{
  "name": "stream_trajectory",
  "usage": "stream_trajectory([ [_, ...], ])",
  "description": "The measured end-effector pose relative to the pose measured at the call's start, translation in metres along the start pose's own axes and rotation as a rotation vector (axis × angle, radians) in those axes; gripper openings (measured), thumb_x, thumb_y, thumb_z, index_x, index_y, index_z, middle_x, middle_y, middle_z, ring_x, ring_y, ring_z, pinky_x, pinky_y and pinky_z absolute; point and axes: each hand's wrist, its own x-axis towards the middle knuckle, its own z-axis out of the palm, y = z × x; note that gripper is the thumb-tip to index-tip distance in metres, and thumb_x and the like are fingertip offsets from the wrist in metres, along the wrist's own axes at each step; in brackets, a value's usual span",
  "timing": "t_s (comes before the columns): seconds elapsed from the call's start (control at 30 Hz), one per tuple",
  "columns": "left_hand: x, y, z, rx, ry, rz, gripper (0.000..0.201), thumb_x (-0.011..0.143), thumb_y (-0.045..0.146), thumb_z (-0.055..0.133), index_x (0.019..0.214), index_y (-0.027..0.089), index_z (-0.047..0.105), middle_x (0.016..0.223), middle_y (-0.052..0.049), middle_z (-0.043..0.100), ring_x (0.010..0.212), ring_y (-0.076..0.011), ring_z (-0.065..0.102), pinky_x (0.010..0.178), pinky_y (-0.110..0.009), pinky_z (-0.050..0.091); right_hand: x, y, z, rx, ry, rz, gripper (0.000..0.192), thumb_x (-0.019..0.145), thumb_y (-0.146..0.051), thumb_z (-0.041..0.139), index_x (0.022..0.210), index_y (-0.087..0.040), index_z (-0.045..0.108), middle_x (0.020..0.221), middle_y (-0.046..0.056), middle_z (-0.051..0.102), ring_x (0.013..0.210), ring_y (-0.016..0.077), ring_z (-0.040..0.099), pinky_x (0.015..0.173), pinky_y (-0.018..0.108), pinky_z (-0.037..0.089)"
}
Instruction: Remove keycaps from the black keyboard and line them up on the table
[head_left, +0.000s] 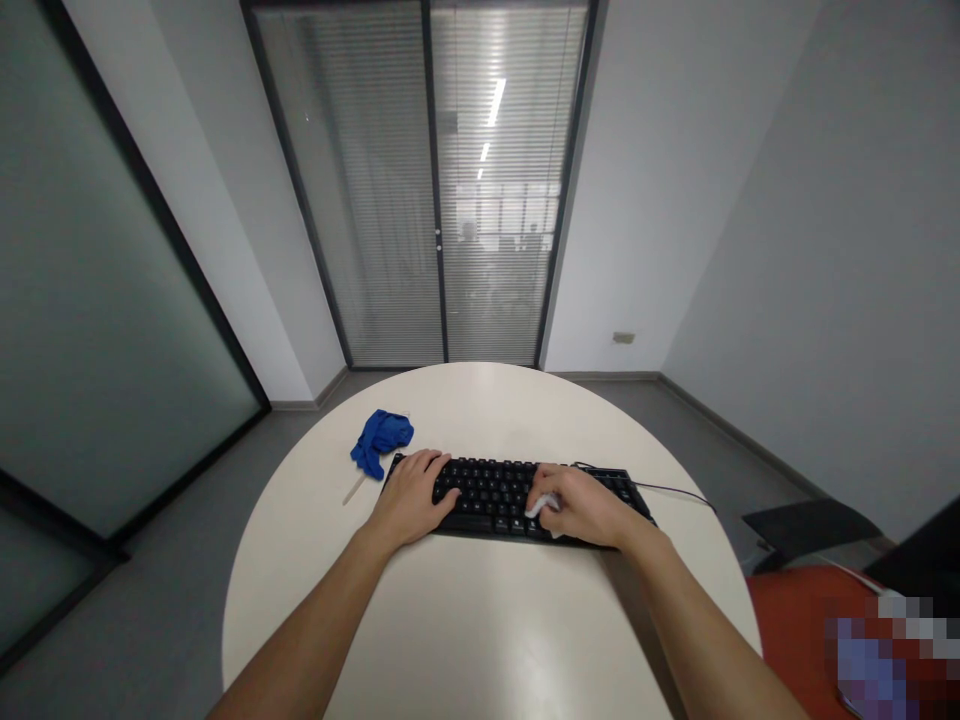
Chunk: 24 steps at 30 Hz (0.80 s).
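A black keyboard [495, 490] lies across the middle of a round white table [465, 620]. My left hand [411, 496] rests flat on the keyboard's left end, fingers spread over the keys. My right hand [581, 505] lies over the right half of the keyboard and pinches a small white object [541, 503], perhaps a wipe or cloth, against the keys. A thin black cable [675, 490] runs from the keyboard off to the right.
A crumpled blue cloth [381, 440] lies on the table just left of the keyboard, with a thin pale stick [354, 490] beside it. A dark chair [810, 525] and a red seat [795, 620] stand at the right. Glass doors with blinds are behind.
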Motion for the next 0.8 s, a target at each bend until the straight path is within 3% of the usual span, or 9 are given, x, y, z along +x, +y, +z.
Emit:
stream_trajectory([
  [0.13,0.001,0.0,-0.001,0.008,-0.004,0.0,0.047,0.088,0.039,0.055,0.131,0.021,0.053,0.13,-0.009,0.057,0.121,-0.0283,0.05,0.106,-0.046,0.039,-0.002,0.007,-0.002,0.01,-0.013,-0.007,0.031,0.066,-0.005,0.057,0.082,-0.022,0.076,0.084,0.002,0.07,0.079,0.017,0.064,0.075,0.025,0.048],
  [0.47,0.002,-0.008,-0.004,0.033,-0.024,-0.032,0.046,0.086,0.039,0.057,0.129,0.021,0.055,0.127,-0.01,0.059,0.119,-0.0295,0.053,0.104,-0.046,0.041,0.005,0.0,0.007,-0.032,0.044,-0.1,0.041,0.08,-0.006,0.051,0.108,-0.024,0.074,0.104,0.004,0.071,0.097,0.0183,0.065,0.09,0.029,0.048],
  [0.67,-0.001,-0.013,-0.006,0.061,-0.024,-0.039,0.046,0.086,0.038,0.058,0.127,0.019,0.056,0.127,-0.011,0.059,0.121,-0.0288,0.052,0.106,-0.044,0.04,-0.001,0.004,-0.002,-0.083,0.012,-0.016,0.034,0.069,-0.006,0.056,0.088,-0.023,0.077,0.09,0.002,0.069,0.077,0.0154,0.064,0.074,0.024,0.048],
  [0.8,-0.001,-0.015,-0.003,0.039,-0.007,-0.027,0.045,0.086,0.037,0.058,0.127,0.02,0.056,0.127,-0.01,0.059,0.121,-0.0289,0.052,0.106,-0.045,0.04,-0.003,0.008,-0.004,-0.083,0.026,0.014,0.03,0.067,-0.006,0.057,0.083,-0.022,0.077,0.085,0.002,0.07,0.078,0.0168,0.064,0.074,0.024,0.047],
])
